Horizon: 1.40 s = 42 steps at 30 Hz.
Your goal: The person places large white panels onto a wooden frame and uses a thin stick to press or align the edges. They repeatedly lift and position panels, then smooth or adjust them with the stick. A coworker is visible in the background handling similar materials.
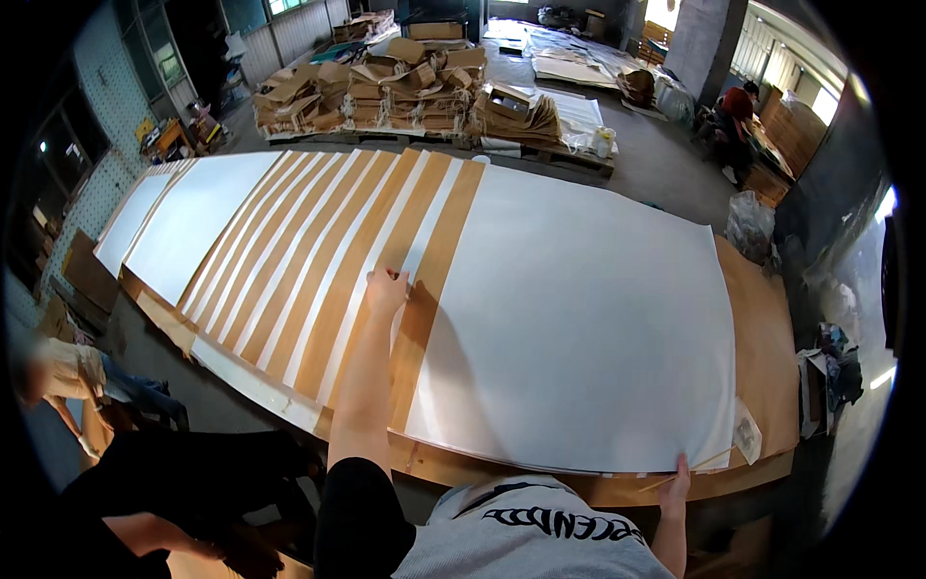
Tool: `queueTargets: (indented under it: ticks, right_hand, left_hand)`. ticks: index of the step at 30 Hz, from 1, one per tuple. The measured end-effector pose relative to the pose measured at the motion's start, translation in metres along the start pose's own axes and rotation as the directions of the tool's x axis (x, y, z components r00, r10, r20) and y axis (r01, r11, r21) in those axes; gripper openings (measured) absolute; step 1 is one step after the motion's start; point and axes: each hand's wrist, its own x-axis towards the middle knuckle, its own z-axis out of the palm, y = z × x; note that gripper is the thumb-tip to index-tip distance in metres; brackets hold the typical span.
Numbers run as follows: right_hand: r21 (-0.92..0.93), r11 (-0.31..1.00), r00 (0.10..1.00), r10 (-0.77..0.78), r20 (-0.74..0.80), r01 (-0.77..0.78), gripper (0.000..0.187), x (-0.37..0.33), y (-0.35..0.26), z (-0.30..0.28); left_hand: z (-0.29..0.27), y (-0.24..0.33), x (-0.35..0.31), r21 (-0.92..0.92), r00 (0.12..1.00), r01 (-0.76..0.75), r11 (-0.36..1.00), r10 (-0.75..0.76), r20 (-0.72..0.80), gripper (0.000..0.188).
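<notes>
A large white sheet [588, 309] lies on the long table in front of me. To its left, overlapping brown sheets show as slanting brown and white strips [318, 261]. Over the strips nearest the white sheet is my left hand [388, 291], its fingers curled and pressed together; whatever they hold is hidden. My right hand [674, 485] grips the near edge of the white sheet by its right corner, thumb on top and the other fingers mostly hidden. A thin wooden stick [709, 459] crosses beside that hand, toward a pale flat piece [748, 432].
Brown paper [762, 357] covers the table's right end. More white sheets [198, 217] lie at the left end. Beyond the table, bundles of brown sheets [405, 92] sit on a pallet. People are at the lower left [106, 376] and far right [735, 125].
</notes>
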Motion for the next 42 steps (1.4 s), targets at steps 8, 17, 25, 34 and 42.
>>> queueTargets:
  ticks: [8, 17, 25, 34, 42]
  right_hand:
    - [-0.017, 1.0, 0.999, -0.013, -0.037, 0.012, 0.04, 0.0, 0.003, -0.01]
    - [-0.034, 0.999, 0.999, -0.02, -0.034, 0.018, 0.04, 0.002, 0.002, -0.011]
    - [-0.087, 0.996, 0.997, -0.001, -0.071, -0.006, 0.044, 0.011, 0.005, -0.009]
    - [-0.133, 0.99, 0.999, 0.037, -0.032, -0.041, 0.041, 0.009, 0.001, -0.031]
    - [-0.106, 0.992, 0.996, 0.07, -0.048, -0.075, 0.04, 0.015, -0.001, -0.027]
  left_hand:
    - [0.005, 0.003, 0.005, 0.041, 0.985, 0.158, 0.987, -0.16, 0.058, 0.026]
    - [0.013, -0.002, 0.013, -0.018, 0.977, 0.175, 0.984, -0.171, 0.124, 0.026]
    - [0.025, -0.07, 0.052, -0.185, 0.997, 0.018, 0.983, -0.005, 0.071, 0.045]
    - [-0.115, -0.031, -0.062, -0.371, 0.94, -0.015, 0.929, 0.14, 0.312, 0.027]
    - [-0.083, -0.096, -0.141, -0.257, 0.849, 0.133, 0.957, 0.023, 0.528, 0.025]
